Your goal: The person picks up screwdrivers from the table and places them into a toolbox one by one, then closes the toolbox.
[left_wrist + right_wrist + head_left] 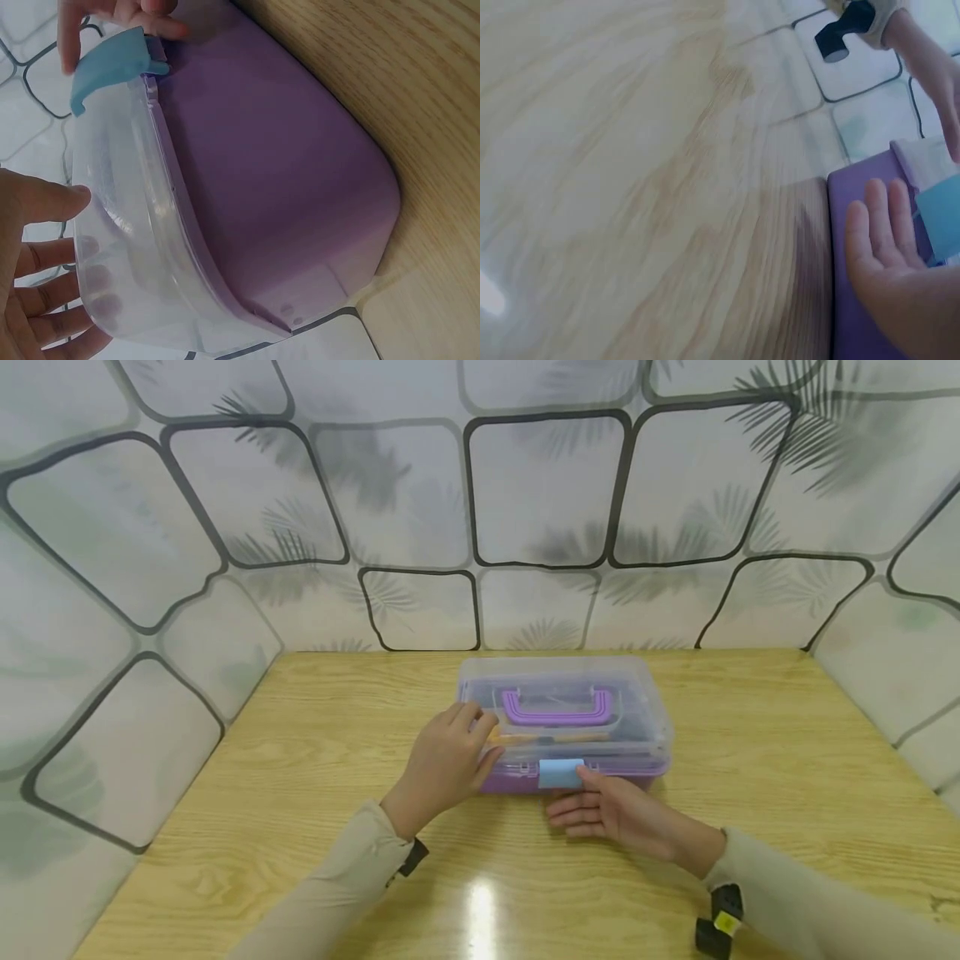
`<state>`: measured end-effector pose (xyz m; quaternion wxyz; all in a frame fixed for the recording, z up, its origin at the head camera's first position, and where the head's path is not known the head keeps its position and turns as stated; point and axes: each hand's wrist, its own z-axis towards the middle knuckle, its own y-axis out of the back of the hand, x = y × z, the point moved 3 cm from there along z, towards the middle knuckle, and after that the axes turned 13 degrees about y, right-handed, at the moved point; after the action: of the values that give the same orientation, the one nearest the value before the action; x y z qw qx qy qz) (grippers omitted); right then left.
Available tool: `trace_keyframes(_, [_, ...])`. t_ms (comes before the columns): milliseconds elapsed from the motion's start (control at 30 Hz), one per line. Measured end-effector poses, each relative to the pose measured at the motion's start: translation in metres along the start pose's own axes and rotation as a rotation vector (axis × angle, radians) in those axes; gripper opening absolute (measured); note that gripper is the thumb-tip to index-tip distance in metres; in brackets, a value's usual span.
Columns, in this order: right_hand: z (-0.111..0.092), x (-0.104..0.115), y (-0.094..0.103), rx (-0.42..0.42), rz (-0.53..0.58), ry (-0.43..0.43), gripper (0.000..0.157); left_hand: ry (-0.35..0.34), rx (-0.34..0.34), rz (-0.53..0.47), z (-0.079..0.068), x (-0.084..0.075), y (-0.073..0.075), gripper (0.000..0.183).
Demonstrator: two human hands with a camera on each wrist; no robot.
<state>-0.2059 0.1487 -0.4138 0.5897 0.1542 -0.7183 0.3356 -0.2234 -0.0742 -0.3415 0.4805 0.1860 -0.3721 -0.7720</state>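
A storage box (510,783) with a purple base and a clear lid (637,702) stands on the table. Over the lid's front left corner, my left hand (448,764) holds on, thumb at the front edge and fingers curled over; its fingertips show through the plastic in the left wrist view. A blue latch (558,773) sits mid-front, tilted outward from the lid in the left wrist view. My right hand (611,814) has its thumb against the latch, the other fingers stretched out below, in front of the purple wall. A purple handle (557,718) lies flat on the lid.
Beneath the clear lid shows a thin orange-brown tool (555,738). The wooden table (337,727) reaches back to a patterned wall covering (547,493), which also runs along both sides. Each wrist carries a small black camera, one on the right sleeve (795,885).
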Motion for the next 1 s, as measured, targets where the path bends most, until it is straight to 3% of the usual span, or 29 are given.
trace_keyframes(300, [0.005,0.001,-0.008,-0.102,0.091,-0.055,0.083,0.016,0.006,-0.003,0.0,-0.001,0.001,0.031])
trace_keyframes(600, [0.01,-0.002,-0.011,-0.223,0.151,-0.043,0.074,0.016,0.005,-0.006,0.0,-0.002,0.002,0.032])
trace_keyframes(1000, [0.008,-0.007,-0.006,-0.287,0.037,-0.035,0.076,0.018,0.0,-0.013,0.0,-0.002,0.0,0.032])
